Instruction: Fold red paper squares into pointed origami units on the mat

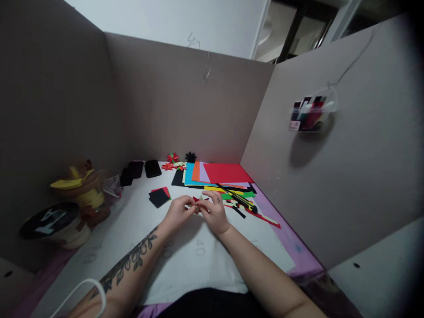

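Small red paper piece (195, 199), pointed edges, folded-looking, partly hidden, between left hand (179, 208) and right hand (214, 213).

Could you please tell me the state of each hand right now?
Left hand: closed, pinching a small red paper piece.
Right hand: closed at the fingertips, holding the same piece.

Red paper (195, 199) — mostly behind fingers (206, 205)

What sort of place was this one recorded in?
Probably a small papercraft workspace: grey panels enclose the table, which holds a stack of coloured sheets, a black-and-yellow cutter and small star-shaped decorations.
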Motion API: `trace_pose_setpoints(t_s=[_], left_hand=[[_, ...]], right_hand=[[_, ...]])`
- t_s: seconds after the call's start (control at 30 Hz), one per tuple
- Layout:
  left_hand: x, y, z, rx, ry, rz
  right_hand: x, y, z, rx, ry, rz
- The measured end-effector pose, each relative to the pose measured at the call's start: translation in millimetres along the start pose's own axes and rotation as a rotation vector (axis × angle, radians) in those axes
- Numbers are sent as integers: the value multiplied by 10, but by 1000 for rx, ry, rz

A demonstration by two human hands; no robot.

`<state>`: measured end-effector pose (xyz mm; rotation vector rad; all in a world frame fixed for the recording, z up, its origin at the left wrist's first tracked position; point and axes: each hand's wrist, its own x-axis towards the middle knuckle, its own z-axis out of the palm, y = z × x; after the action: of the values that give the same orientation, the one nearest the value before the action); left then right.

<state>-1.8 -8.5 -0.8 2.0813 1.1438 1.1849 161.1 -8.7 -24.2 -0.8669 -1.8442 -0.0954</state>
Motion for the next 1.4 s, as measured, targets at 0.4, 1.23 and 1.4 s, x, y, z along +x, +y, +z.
trace_pose_setpoints(t_s=[0.4,1.23,1.4], left_hand=[[-19,-35,28,61,-43,-14],[-63,-20,50,89,75,63],[-53,-39,93,29,55,-15]], right_hand=[[-10,8,75,-6,-129,47],[-31,-24,43,-78,147,-38],[-10,-24,35,-29,123,22]])
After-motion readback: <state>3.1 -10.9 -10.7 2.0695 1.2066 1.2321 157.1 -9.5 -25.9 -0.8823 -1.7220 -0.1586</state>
